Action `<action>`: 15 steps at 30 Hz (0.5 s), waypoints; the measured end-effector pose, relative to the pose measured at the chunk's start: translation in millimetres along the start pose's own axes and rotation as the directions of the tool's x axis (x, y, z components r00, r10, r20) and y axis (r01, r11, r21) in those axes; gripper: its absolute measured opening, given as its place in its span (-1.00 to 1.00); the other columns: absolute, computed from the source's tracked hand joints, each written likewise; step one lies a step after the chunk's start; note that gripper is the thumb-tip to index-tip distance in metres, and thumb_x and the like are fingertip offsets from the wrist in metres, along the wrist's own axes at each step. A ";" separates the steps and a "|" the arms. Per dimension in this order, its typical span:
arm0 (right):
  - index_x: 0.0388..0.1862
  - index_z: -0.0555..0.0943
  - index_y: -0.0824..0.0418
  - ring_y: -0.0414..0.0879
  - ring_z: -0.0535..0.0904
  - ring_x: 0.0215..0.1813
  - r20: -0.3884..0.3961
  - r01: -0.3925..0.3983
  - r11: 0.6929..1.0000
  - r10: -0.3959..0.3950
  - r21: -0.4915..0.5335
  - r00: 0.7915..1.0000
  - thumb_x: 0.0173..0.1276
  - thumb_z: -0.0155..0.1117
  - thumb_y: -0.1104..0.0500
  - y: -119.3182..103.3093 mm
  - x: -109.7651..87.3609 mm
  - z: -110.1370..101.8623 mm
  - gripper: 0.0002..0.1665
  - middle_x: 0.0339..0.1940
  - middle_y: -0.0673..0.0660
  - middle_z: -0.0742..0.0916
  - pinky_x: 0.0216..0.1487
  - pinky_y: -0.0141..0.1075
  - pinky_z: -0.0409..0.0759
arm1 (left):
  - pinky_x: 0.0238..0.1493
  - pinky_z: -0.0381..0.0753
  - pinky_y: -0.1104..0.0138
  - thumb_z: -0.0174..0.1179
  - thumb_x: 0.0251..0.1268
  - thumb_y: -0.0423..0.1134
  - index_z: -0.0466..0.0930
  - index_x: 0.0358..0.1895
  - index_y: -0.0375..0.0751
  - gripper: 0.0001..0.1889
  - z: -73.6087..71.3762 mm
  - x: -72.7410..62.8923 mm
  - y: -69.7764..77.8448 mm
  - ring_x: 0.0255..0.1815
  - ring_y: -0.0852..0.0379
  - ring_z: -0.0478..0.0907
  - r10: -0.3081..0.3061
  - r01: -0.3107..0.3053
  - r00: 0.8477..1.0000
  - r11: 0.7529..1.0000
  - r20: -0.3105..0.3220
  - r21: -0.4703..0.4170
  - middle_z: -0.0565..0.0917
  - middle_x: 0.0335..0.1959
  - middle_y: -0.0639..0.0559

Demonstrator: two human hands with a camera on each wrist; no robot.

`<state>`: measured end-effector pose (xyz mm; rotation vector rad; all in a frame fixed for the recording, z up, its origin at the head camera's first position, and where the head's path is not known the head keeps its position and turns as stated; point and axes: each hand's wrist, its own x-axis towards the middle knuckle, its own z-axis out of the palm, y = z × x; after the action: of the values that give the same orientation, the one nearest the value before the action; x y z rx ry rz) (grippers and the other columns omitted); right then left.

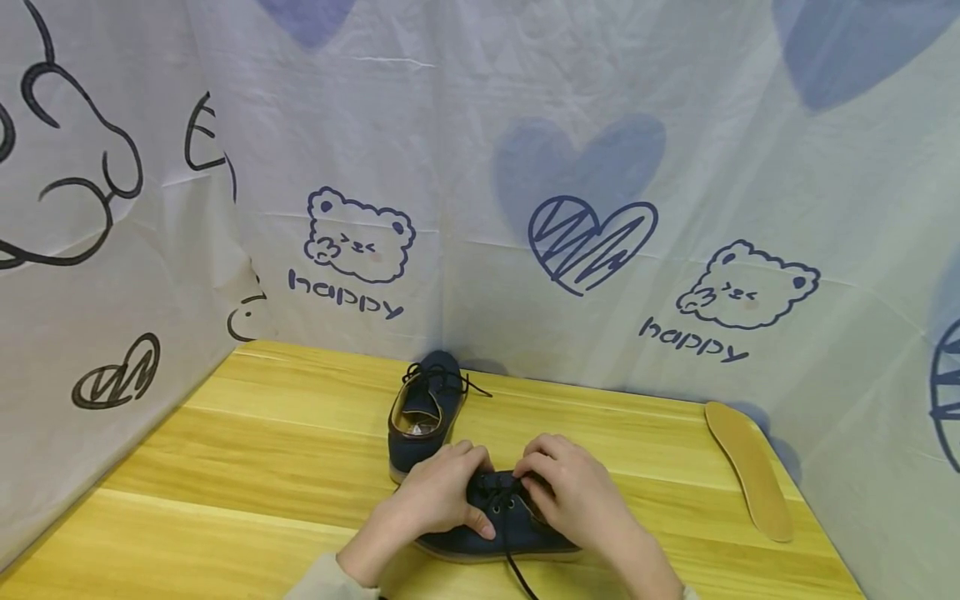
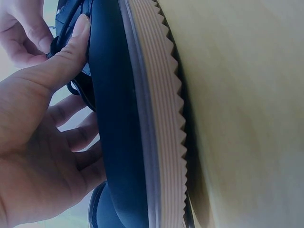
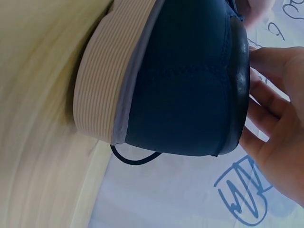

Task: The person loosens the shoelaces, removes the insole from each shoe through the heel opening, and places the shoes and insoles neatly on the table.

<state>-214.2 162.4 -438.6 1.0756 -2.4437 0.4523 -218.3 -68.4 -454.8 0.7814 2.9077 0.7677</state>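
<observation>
A dark navy lace-up shoe (image 1: 450, 543) stands on the table with its toe pointing left. My left hand (image 1: 444, 493) grips its front part, thumb on the near side by the eyelets and fingers over the far side. At the lacing my right hand (image 1: 573, 487) has its fingers curled and pinches the black shoelace (image 2: 56, 46) near the shoe's opening. A loose lace end (image 1: 517, 571) hangs over the near side towards me. In the right wrist view the shoe's heel (image 3: 185, 109) shows, with a lace loop (image 3: 135, 163) beyond it. The right fingertips are partly hidden.
A matching navy shoe (image 1: 408, 454) stands behind on the left, its laces loose. A tan insole (image 1: 753, 475) lies at the table's right side. White printed cloth (image 1: 480, 333) hangs along the back and sides of the wooden table (image 1: 247, 467).
</observation>
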 end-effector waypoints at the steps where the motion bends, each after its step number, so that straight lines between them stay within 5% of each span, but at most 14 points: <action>1: -0.26 0.74 0.02 -0.18 0.62 -0.13 -0.007 -0.004 1.000 0.004 0.000 1.000 0.25 0.56 0.29 0.9 0.1 -0.1 -0.81 -0.16 -0.09 0.68 -0.10 -0.23 0.68 | -0.23 0.54 0.25 0.69 -0.26 0.18 0.61 -0.07 0.07 -0.36 0.2 0.0 0.1 -0.23 0.19 0.45 -0.001 0.001 1.000 1.000 -0.001 0.000 0.49 -0.27 0.24; 15: -0.25 0.74 0.05 -0.19 0.66 -0.18 -0.133 -0.047 0.998 0.041 -0.035 0.990 0.17 0.61 0.34 13.8 -1.3 -4.0 -0.73 -0.22 -0.10 0.71 -0.16 -0.21 0.68 | -0.22 0.54 0.24 0.70 -0.28 0.18 0.62 -0.05 0.07 -0.34 1.5 1.8 -0.3 -0.19 0.18 0.47 -0.005 0.006 1.000 1.000 -0.008 0.010 0.51 -0.25 0.23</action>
<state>-222.9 173.9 -437.5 0.9467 -2.3538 0.4732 -219.8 -67.0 -456.2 0.7728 2.9216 0.7576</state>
